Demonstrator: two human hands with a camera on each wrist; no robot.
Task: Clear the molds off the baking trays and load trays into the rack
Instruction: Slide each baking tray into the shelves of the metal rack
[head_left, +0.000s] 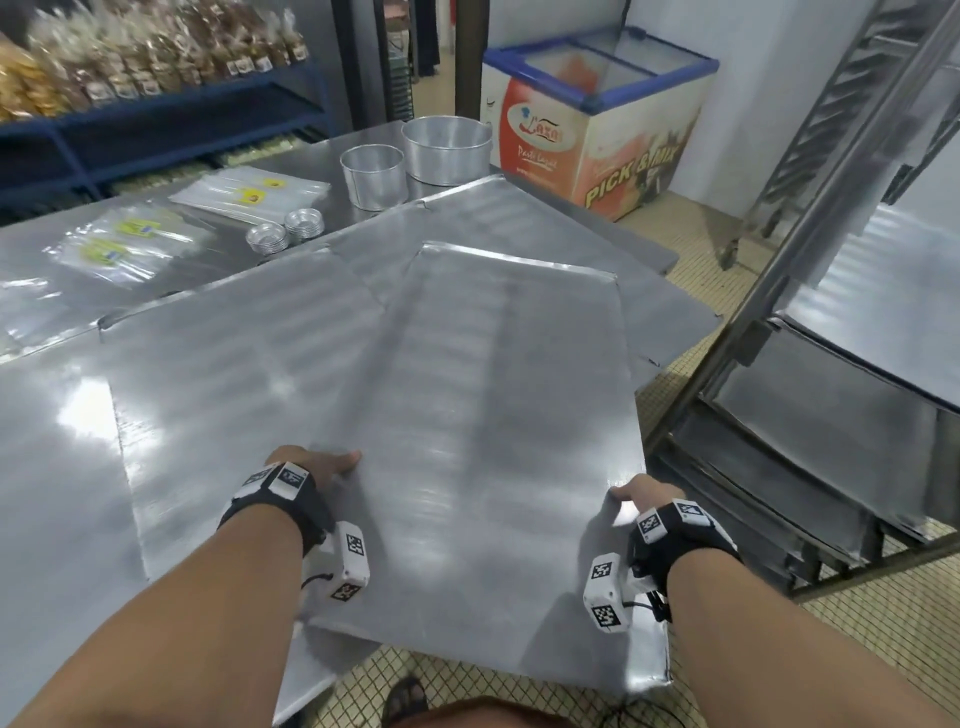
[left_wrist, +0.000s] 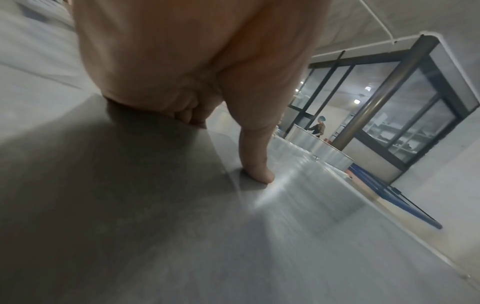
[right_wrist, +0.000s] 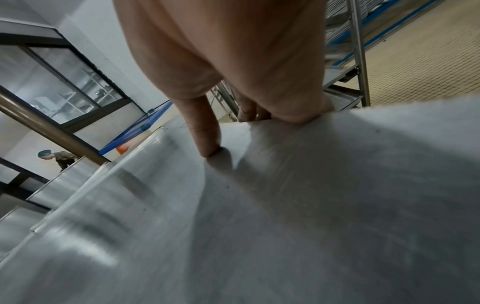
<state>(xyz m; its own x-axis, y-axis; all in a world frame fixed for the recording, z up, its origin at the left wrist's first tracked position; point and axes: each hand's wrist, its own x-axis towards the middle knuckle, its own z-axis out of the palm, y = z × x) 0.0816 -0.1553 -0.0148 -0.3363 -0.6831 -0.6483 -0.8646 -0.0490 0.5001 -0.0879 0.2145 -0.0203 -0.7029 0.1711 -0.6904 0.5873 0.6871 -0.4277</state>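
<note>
I've got the top baking tray (head_left: 467, 415) by its near end, both hands clamped on it: left hand (head_left: 311, 465) thumb on top, fingers curled under the left edge; right hand (head_left: 644, 493) same on the right edge. Tray's lifted, overlapping other trays (head_left: 234, 338) on the table (head_left: 41, 467). Long axis runs away from me. Rack (head_left: 810, 441) sits to my right, nearer the right hand, so next move prob swings right. Molds (head_left: 374, 174) already off, far side.
</note>
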